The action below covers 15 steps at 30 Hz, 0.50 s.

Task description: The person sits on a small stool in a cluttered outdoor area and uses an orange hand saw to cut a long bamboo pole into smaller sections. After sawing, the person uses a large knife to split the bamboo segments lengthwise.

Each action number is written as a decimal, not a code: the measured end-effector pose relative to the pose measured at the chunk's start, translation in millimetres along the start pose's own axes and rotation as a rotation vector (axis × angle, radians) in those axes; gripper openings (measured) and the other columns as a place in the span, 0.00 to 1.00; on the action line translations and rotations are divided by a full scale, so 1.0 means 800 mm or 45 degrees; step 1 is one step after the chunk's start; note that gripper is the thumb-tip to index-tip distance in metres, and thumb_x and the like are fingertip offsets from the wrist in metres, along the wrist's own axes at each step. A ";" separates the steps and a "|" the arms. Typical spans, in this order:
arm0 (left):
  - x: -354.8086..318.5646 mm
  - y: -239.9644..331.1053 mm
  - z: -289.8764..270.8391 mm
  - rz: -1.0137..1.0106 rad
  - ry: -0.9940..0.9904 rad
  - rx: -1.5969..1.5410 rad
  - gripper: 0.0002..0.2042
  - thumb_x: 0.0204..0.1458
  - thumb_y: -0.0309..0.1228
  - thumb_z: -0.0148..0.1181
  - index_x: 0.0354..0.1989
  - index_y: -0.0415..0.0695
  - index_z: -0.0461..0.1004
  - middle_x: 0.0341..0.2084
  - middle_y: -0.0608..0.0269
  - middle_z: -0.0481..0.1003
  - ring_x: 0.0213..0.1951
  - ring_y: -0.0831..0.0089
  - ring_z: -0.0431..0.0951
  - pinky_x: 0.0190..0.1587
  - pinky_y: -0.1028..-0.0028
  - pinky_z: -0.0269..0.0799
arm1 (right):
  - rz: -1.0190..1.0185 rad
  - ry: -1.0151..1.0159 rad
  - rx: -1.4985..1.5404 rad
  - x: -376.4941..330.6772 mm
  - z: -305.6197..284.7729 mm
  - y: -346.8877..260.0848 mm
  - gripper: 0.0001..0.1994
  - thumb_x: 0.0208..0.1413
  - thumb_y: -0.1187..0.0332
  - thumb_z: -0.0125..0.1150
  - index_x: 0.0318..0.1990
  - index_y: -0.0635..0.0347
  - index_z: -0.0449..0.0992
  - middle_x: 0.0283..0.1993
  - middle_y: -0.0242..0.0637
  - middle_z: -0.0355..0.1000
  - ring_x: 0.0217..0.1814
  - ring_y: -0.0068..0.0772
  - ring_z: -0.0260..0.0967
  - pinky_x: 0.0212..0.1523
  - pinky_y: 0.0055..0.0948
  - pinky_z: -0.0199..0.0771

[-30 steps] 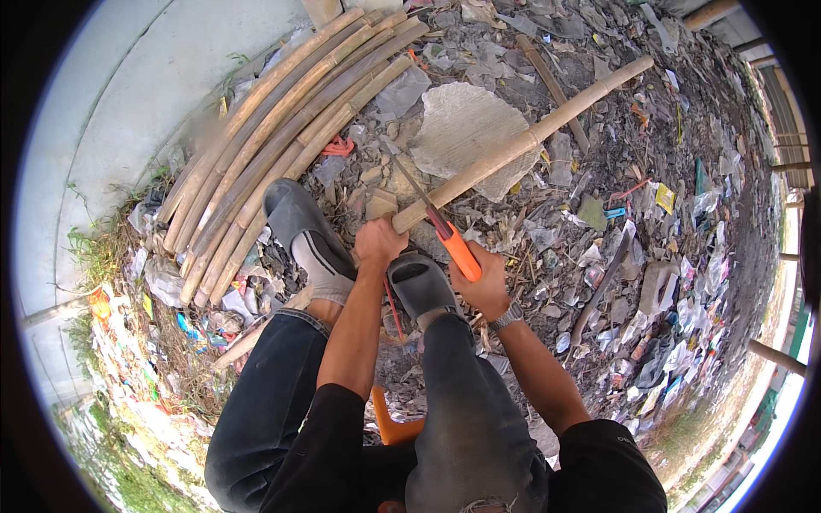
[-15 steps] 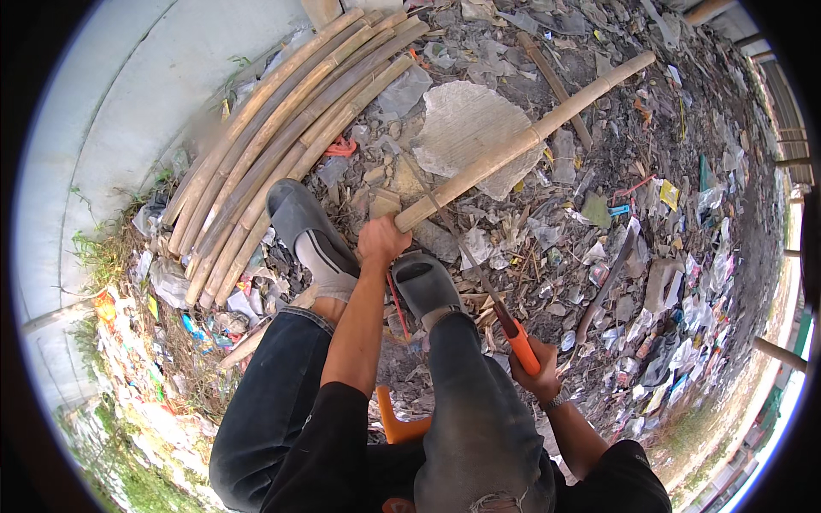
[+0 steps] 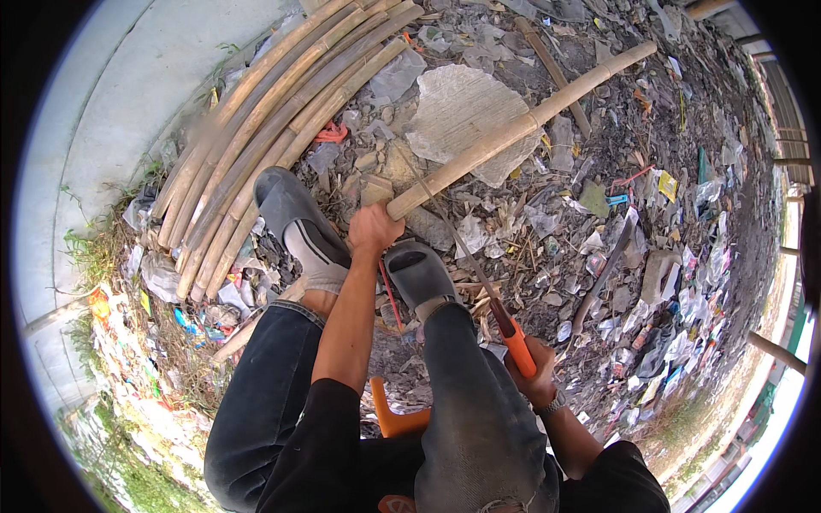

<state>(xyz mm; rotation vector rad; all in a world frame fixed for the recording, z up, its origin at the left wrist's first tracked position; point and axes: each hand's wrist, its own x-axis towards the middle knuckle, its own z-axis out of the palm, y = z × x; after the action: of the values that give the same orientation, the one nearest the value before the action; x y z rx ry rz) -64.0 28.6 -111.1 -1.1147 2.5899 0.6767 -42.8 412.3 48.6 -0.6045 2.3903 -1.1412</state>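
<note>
In the head view, the left hand (image 3: 375,227) has its grip around the near end of a round, tan bamboo pole (image 3: 516,128), likely so it won't wobble, and the pole crosses the lower right side of a flat, rough stone slab (image 3: 453,109). The right hand (image 3: 537,374) has its grip wrapped around the smooth orange handle (image 3: 519,349) of a saw (image 3: 479,272), whose thin metal blade lies across the pole near the left hand.

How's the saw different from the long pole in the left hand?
The saw has an orange handle and thin blade; the pole is thick and tan. The right hand grips the saw, while the left hand holds the pole at one end. Both are long, and each is held in one hand.
</note>
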 end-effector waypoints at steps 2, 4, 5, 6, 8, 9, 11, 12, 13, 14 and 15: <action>0.000 0.009 -0.002 0.038 0.005 -0.005 0.20 0.45 0.45 0.67 0.43 0.47 0.84 0.37 0.43 0.84 0.43 0.44 0.84 0.49 0.52 0.80 | -0.055 0.047 0.000 0.059 0.031 0.004 0.07 0.50 0.74 0.67 0.30 0.63 0.73 0.21 0.43 0.71 0.20 0.41 0.75 0.24 0.33 0.72; 0.002 0.009 0.004 0.049 0.030 -0.031 0.20 0.45 0.45 0.67 0.43 0.47 0.84 0.36 0.43 0.84 0.43 0.43 0.84 0.49 0.52 0.80 | -0.100 0.072 0.026 0.113 0.059 -0.007 0.07 0.49 0.73 0.68 0.33 0.64 0.74 0.21 0.44 0.72 0.22 0.46 0.77 0.25 0.36 0.74; 0.003 0.005 0.005 0.053 0.035 -0.039 0.20 0.45 0.45 0.67 0.43 0.47 0.83 0.36 0.43 0.83 0.43 0.43 0.84 0.49 0.52 0.80 | -0.152 0.084 0.026 0.134 0.070 -0.018 0.09 0.49 0.72 0.68 0.36 0.64 0.76 0.21 0.45 0.73 0.23 0.48 0.78 0.26 0.37 0.76; 0.005 0.002 0.005 0.067 0.044 -0.036 0.20 0.45 0.45 0.67 0.43 0.46 0.83 0.36 0.42 0.83 0.42 0.43 0.84 0.49 0.52 0.80 | -0.202 0.098 0.024 0.145 0.077 -0.026 0.11 0.49 0.71 0.68 0.39 0.65 0.77 0.22 0.46 0.74 0.24 0.50 0.79 0.27 0.39 0.78; 0.000 0.000 0.008 0.071 0.061 -0.048 0.20 0.45 0.45 0.67 0.43 0.46 0.83 0.36 0.42 0.83 0.42 0.43 0.84 0.49 0.52 0.80 | -0.152 0.050 0.040 0.148 0.076 -0.034 0.11 0.49 0.71 0.68 0.39 0.65 0.77 0.23 0.46 0.75 0.25 0.51 0.79 0.27 0.39 0.78; 0.000 -0.004 0.007 0.062 0.059 -0.042 0.20 0.44 0.45 0.68 0.43 0.46 0.83 0.36 0.42 0.83 0.42 0.43 0.84 0.49 0.52 0.80 | -0.126 0.027 0.046 0.147 0.076 -0.035 0.10 0.49 0.71 0.68 0.38 0.65 0.77 0.23 0.46 0.75 0.25 0.51 0.80 0.27 0.40 0.78; 0.001 -0.005 0.005 0.054 0.055 -0.041 0.20 0.44 0.45 0.68 0.43 0.46 0.83 0.36 0.42 0.83 0.42 0.43 0.84 0.49 0.52 0.80 | -0.179 0.010 -0.004 0.140 0.071 -0.027 0.11 0.49 0.71 0.69 0.39 0.65 0.77 0.23 0.46 0.75 0.25 0.51 0.80 0.27 0.38 0.79; -0.001 -0.004 0.005 0.045 0.033 -0.036 0.20 0.44 0.45 0.67 0.43 0.46 0.83 0.35 0.42 0.83 0.42 0.43 0.84 0.49 0.52 0.80 | -0.206 0.001 -0.028 0.136 0.069 -0.025 0.11 0.49 0.71 0.69 0.39 0.65 0.77 0.23 0.46 0.75 0.25 0.50 0.80 0.27 0.38 0.79; 0.001 -0.002 0.002 0.043 0.018 -0.028 0.20 0.44 0.45 0.67 0.43 0.45 0.83 0.35 0.42 0.83 0.42 0.43 0.84 0.49 0.52 0.80 | -0.204 0.031 -0.024 0.132 0.069 -0.026 0.11 0.49 0.71 0.69 0.39 0.65 0.77 0.23 0.46 0.75 0.25 0.50 0.80 0.27 0.38 0.79; 0.003 0.000 0.000 0.040 0.004 -0.020 0.20 0.44 0.45 0.67 0.42 0.45 0.83 0.35 0.42 0.83 0.43 0.43 0.84 0.50 0.52 0.80 | -0.201 0.059 -0.019 0.126 0.068 -0.029 0.11 0.49 0.72 0.69 0.40 0.66 0.77 0.23 0.46 0.75 0.25 0.50 0.80 0.26 0.38 0.78; 0.002 0.002 -0.001 0.045 0.000 -0.010 0.20 0.45 0.45 0.67 0.43 0.45 0.84 0.36 0.43 0.84 0.43 0.44 0.84 0.50 0.53 0.80 | -0.199 0.088 -0.013 0.120 0.067 -0.031 0.11 0.49 0.72 0.69 0.40 0.66 0.78 0.23 0.46 0.75 0.25 0.50 0.80 0.26 0.38 0.78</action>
<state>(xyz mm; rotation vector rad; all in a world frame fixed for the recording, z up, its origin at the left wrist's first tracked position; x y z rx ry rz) -66.5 28.0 -110.7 -1.0734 2.6149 0.6955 -87.1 312.8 19.9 -0.7797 2.4440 -1.2333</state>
